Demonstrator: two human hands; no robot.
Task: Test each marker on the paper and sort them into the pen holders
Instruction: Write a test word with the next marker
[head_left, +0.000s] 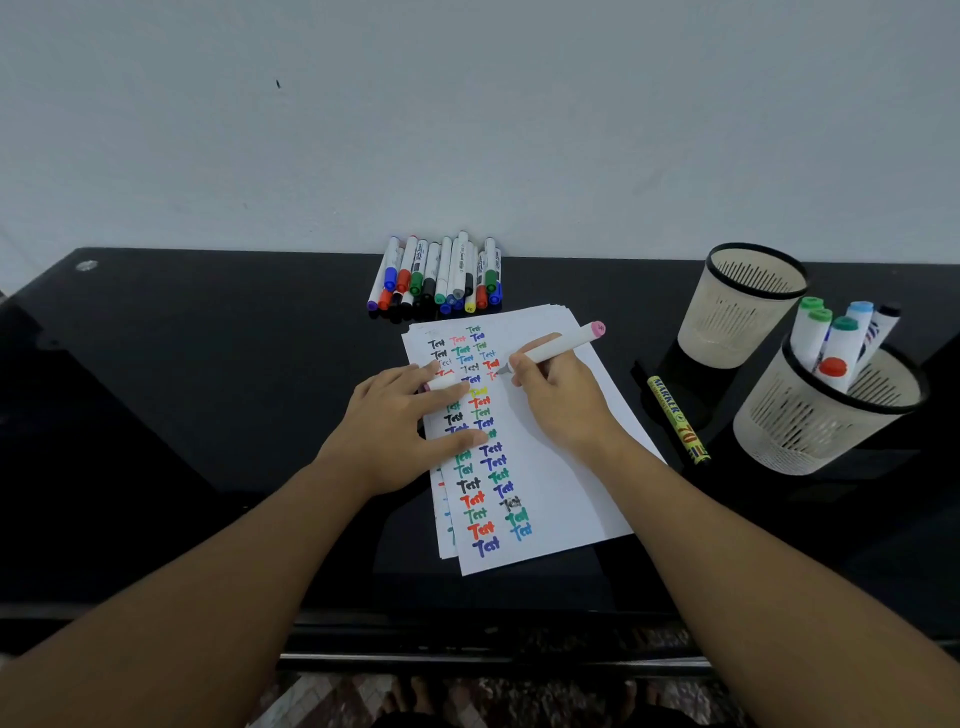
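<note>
My right hand (553, 395) grips a white marker with a pink end (563, 345), its tip touching the paper (566, 493) near the top. The sheet is covered with several coloured "Test" words. My left hand (402, 426) rests flat on the paper's left side and holds the marker's cap (441, 384) between its fingers. A pile of several markers (441, 275) lies at the back against the wall. Two mesh pen holders stand at the right: the far holder (743, 306) looks empty, the near holder (826, 410) contains several markers.
A yellow marker (678, 420) lies on the black glass table (182, 389) between the paper and the holders. A white wall rises right behind the table. The table's front edge runs below my forearms.
</note>
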